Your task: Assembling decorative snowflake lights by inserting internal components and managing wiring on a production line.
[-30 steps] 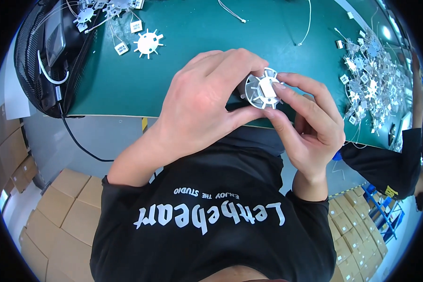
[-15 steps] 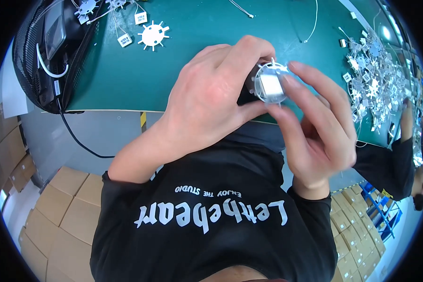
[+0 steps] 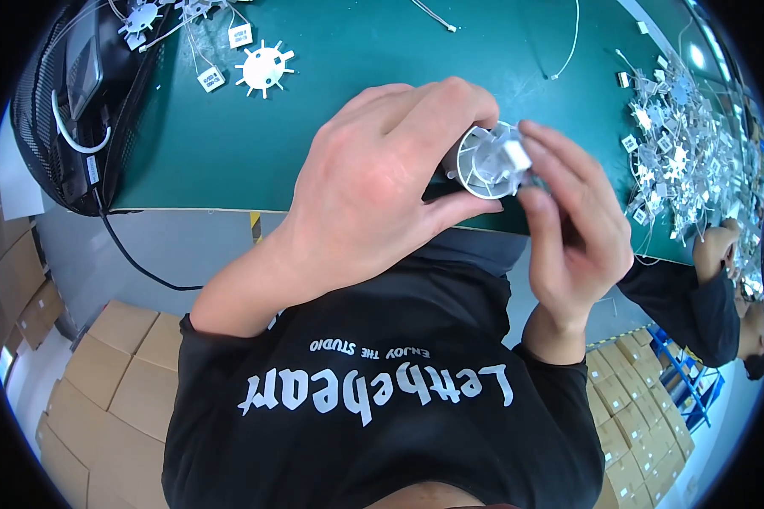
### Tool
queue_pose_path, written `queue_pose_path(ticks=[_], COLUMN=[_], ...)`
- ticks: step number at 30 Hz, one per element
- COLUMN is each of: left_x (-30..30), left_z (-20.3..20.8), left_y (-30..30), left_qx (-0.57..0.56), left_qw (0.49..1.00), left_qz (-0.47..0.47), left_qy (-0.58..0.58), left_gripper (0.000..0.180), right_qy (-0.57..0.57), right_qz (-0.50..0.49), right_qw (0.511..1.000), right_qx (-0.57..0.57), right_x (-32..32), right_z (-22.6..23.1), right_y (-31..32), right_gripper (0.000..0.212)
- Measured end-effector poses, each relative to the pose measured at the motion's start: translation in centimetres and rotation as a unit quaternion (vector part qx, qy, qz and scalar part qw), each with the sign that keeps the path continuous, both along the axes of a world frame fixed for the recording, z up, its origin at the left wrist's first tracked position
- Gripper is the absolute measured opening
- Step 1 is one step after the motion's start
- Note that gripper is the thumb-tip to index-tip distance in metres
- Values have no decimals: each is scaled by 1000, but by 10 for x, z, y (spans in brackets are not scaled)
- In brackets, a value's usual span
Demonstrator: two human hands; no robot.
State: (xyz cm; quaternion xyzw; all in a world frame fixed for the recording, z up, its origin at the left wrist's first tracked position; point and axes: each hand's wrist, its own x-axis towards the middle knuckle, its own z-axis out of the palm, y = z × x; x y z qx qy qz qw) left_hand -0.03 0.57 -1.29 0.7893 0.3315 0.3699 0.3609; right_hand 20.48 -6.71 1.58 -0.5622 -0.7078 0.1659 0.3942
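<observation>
My left hand point(image 3: 373, 174) is wrapped round a round housing point(image 3: 481, 176), dark outside with a pale ribbed rim at its open end, which faces up and to the right. At the mouth of the housing sits a clear plastic piece point(image 3: 492, 157) with a small white block point(image 3: 516, 155) on it, tilted against the rim. The fingers and thumb of my right hand point(image 3: 581, 216) close on the right edge of this clear piece; its exact grip is partly hidden. A flat white disc with spokes point(image 3: 264, 68) lies on the green table point(image 3: 229, 161).
White connector blocks on wires point(image 3: 211, 80) lie at the far left, beside a black mesh bag point(image 3: 38, 136). A large heap of clear spoked pieces point(image 3: 675, 153) covers the right side. Another person's arm point(image 3: 713, 254) reaches in there. Loose cables point(image 3: 569, 42) lie at the back.
The clear piece with the white block has tipped to the right, uncovering the ribbed inside of the housing. My right fingers have shifted slightly. The other person's hand has moved lower.
</observation>
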Motion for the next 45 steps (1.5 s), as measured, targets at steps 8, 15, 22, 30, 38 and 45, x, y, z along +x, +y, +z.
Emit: queue_pose_path(ticks=[8, 15, 22, 30, 38, 45], left_x=[0, 3, 2, 0, 4, 3], left_z=[-1, 1, -2, -4, 2, 1], left_y=[0, 0, -2, -4, -5, -4], left_qx=[31, 29, 17, 36, 44, 51], left_qw=[999, 999, 1000, 999, 999, 998], left_qz=[-4, -7, -4, -3, -2, -1], left_qy=[8, 17, 14, 13, 25, 33], left_gripper=[52, 49, 47, 50, 48, 48], right_qy=[-59, -40, -46, -6, -30, -2], right_qz=[-12, 20, 57, 78, 107, 112], right_qw=[998, 999, 997, 996, 993, 993], right_qx=[-13, 0, 19, 33, 32, 31], right_x=[-10, -2, 5, 12, 18, 19], right_z=[4, -4, -8, -10, -10, -10], right_y=[-10, -12, -6, 1, 3, 4], right_gripper=[33, 39, 42, 41, 42, 41])
